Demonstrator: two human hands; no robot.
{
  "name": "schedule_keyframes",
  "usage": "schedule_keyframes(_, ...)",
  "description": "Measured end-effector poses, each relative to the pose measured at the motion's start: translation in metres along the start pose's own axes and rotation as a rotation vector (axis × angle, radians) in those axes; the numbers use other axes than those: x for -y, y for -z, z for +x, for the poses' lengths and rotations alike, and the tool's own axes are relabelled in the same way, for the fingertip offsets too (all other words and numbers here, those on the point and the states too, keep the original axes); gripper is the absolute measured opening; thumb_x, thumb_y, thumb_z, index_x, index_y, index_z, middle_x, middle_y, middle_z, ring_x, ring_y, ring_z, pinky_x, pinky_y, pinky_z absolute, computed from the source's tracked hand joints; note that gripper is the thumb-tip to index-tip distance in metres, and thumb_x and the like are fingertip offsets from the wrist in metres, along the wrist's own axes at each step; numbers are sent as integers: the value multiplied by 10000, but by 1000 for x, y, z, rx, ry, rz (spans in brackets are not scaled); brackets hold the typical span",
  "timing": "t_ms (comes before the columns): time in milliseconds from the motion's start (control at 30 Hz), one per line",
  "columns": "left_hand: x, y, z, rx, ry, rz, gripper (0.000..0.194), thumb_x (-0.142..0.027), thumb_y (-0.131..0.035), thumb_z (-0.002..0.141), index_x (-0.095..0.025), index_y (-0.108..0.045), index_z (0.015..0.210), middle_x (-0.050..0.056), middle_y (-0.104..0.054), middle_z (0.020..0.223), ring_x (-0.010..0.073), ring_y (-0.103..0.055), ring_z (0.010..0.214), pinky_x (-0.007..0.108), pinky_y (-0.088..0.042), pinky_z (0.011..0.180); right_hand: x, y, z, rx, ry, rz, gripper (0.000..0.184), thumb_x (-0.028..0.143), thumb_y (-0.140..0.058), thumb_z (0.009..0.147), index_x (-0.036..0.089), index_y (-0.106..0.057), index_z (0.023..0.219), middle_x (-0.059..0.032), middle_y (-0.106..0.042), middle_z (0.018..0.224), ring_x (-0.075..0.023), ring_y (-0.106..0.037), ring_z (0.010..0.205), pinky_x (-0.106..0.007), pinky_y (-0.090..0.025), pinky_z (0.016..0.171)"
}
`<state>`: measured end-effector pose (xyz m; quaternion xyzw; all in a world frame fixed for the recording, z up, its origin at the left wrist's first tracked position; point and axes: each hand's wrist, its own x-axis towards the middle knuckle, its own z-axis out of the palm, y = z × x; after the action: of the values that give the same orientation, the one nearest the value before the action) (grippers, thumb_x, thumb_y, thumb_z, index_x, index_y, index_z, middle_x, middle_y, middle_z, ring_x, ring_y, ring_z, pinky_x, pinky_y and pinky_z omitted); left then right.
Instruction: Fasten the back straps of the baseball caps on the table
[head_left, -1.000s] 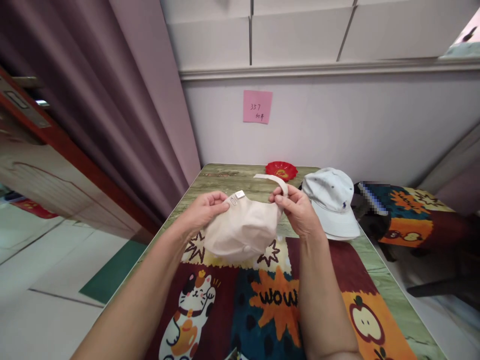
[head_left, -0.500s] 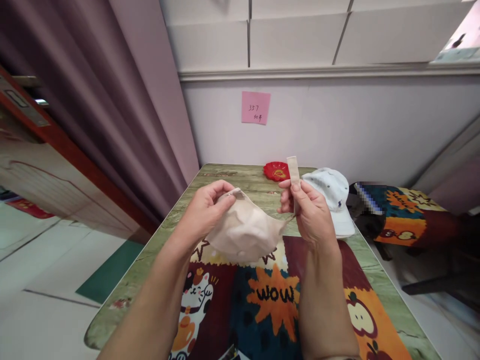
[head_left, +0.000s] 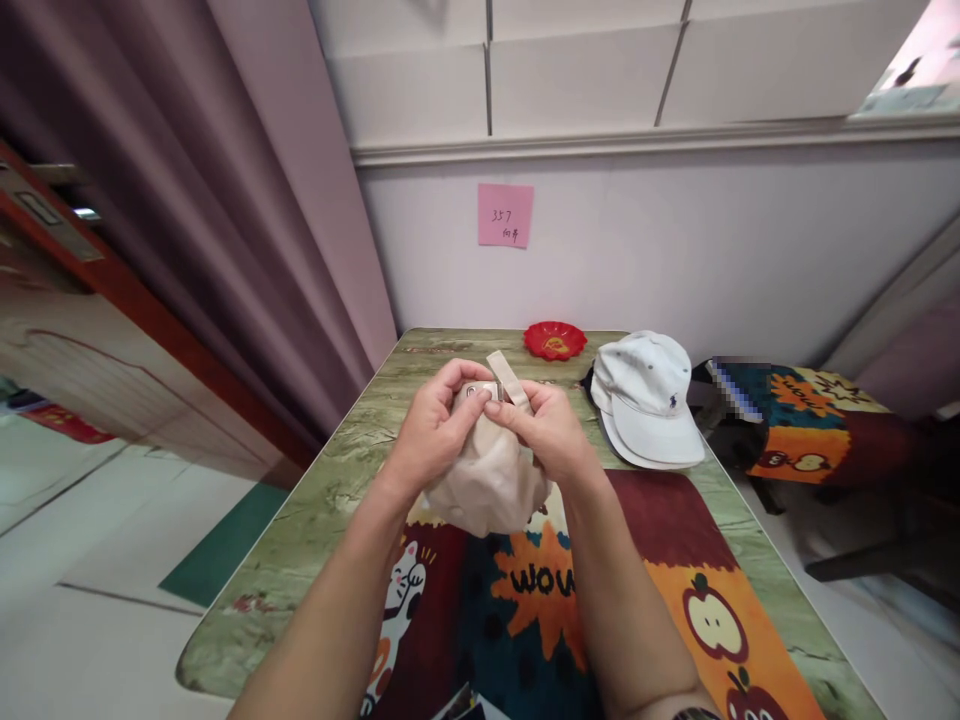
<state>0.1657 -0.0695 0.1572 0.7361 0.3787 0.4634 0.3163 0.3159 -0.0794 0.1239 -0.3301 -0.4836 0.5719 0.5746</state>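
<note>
A beige cap point(head_left: 491, 488) is held up over the patterned mat, its crown hanging down toward me. My left hand point(head_left: 439, 420) grips the edge by a metal buckle point(head_left: 480, 391), thumb on top. My right hand point(head_left: 551, 425) pinches the cap's strap point(head_left: 508, 379) close to that buckle, and the strap's free end sticks up between the hands. Both thumbs almost meet at the buckle. Whether the strap runs through the buckle, I cannot tell. White caps point(head_left: 649, 400), seemingly stacked, lie on the table to the right of my right hand.
A red scalloped dish point(head_left: 555, 340) sits at the back of the wood-patterned table point(head_left: 337, 500). The colourful mat point(head_left: 525, 640) covers the table's front, with a partly visible dark item at the bottom edge. A pink note point(head_left: 505, 215) is on the wall. To the right stands a covered stool point(head_left: 810, 420).
My right hand has brought the strap leftward to the buckle in my left hand. The strap end now leans left, and the cap's back edge is drawn together.
</note>
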Motion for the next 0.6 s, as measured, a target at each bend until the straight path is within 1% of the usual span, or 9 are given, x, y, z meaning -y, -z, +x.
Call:
schedule_keyframes(67, -7, 1, -1, -148, -121, 187, 146, -256, -629, 860, -208, -670, 992, 55, -668, 1017, 201, -607, 974, 324, -476, 861, -2, -3, 1, -72, 34, 16, 308, 411, -810, 697, 174, -674, 841, -1, -647, 748, -127, -569, 647, -249, -467, 620)
schedule_keyframes(100, -11, 1, -3, -228, -159, 265, 140, -252, -657, 839, -209, -682, 970, 56, -666, 1029, 207, -598, 998, 330, -466, 882, -2, -4, 1, -113, 65, -4, 296, 404, -808, 694, 177, -648, 796, 15, -618, 706, -116, -545, 620, -240, -454, 599)
schedule_keyframes(133, -14, 0, -5, -282, -165, 309, 136, -261, -689, 817, -208, -689, 942, 52, -665, 1008, 203, -597, 971, 324, -467, 867, -2, -5, 1, -155, 99, -37, 291, 396, -804, 693, 180, -619, 754, 29, -585, 669, -106, -517, 594, -231, -436, 577)
schedule_keyframes(167, -16, -2, -8, -305, -135, 308, 145, -281, -722, 794, -205, -688, 912, 42, -663, 957, 189, -599, 900, 308, -474, 817, -2, -6, 1, -188, 133, -82, 290, 383, -799, 692, 182, -591, 721, 40, -555, 641, -98, -489, 574, -224, -418, 558)
schedule_keyframes(200, -17, -3, -11, -297, -76, 261, 172, -307, -749, 773, -200, -679, 888, 29, -658, 892, 169, -592, 811, 288, -476, 750, -2, -7, 1, -211, 167, -135, 284, 366, -791, 691, 183, -574, 699, 47, -534, 626, -93, -468, 564, -220, -403, 547)
schedule_keyframes(267, -18, -7, -16, -249, 71, 94, 234, -355, -782, 742, -192, -649, 844, 0, -638, 782, 133, -562, 676, 250, -461, 639, -1, -10, -1, -223, 227, -256, 241, 336, -762, 704, 181, -578, 689, 47, -528, 622, -94, -454, 567, -220, -391, 547)
schedule_keyframes(367, -15, -10, -20, -250, 221, -171, 257, -367, -782, 744, -182, -613, 798, -22, -610, 703, 106, -550, 614, 216, -449, 589, 0, -14, -4, -214, 294, -395, 189, 320, -717, 746, 176, -609, 689, 41, -543, 622, -101, -468, 582, -223, -387, 557)
schedule_keyframes(467, -14, -11, -22, -266, 249, -300, 241, -336, -794, 734, -173, -624, 787, -19, -627, 716, 97, -568, 622, 202, -460, 596, -2, -18, -6, -212, 319, -430, 196, 336, -699, 778, 176, -622, 694, 38, -553, 616, -102, -473, 577, -225, -388, 558)
schedule_keyframes(600, -9, -11, -20, -313, 216, -323, 188, -296, -785, 750, -163, -652, 753, 5, -667, 757, 114, -620, 697, 210, -495, 663, -7, -19, -4, -214, 316, -446, 201, 360, -708, 794, 180, -640, 736, 25, -593, 655, -108, -502, 596, -230, -409, 577)
